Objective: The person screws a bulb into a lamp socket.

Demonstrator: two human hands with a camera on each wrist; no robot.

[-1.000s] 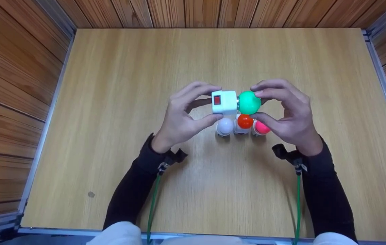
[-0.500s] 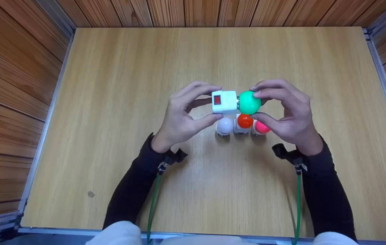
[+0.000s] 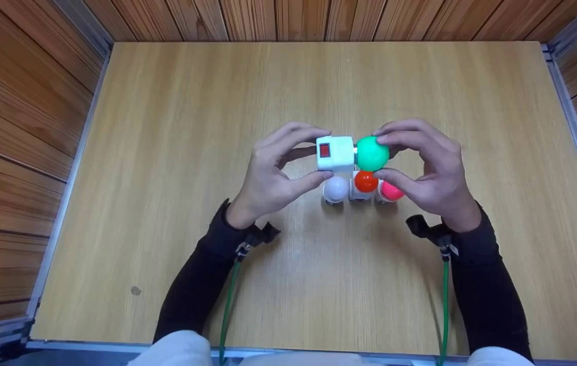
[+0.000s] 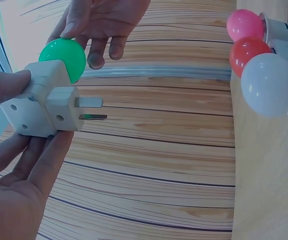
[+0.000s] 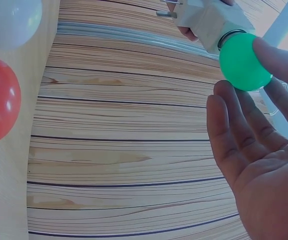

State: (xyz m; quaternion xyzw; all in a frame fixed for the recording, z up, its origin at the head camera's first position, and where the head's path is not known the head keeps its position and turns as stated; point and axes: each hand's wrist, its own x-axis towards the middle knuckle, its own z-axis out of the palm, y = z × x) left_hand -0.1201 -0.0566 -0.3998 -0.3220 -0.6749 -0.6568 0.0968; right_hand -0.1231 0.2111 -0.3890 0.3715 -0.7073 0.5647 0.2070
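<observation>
My left hand point(image 3: 278, 175) pinches a white plug-in lamp socket point(image 3: 339, 153) between thumb and fingers. The socket carries a red rocker switch point(image 3: 324, 150), and flat metal prongs point(image 4: 89, 102) stick out of it in the left wrist view. A round green light bulb point(image 3: 372, 153) sits at the socket's right end, with a bit of its metal base point(image 5: 232, 36) showing at the joint. My right hand point(image 3: 428, 168) holds this bulb by thumb and fingertips. Both things are held up above the table. How deep the bulb's base sits is hidden.
Just below the hands, a white bulb point(image 3: 336, 189), a red bulb point(image 3: 366, 181) and a pink bulb point(image 3: 392, 190) stand in a row on the wooden table point(image 3: 191, 127), each in a white base. Wood-plank walls point(image 3: 13, 152) enclose the table. A green cable point(image 3: 230, 310) trails from each wrist.
My right hand and the green bulb have shifted very slightly left, toward the socket. The left hand and the bulbs on the table stay in place.
</observation>
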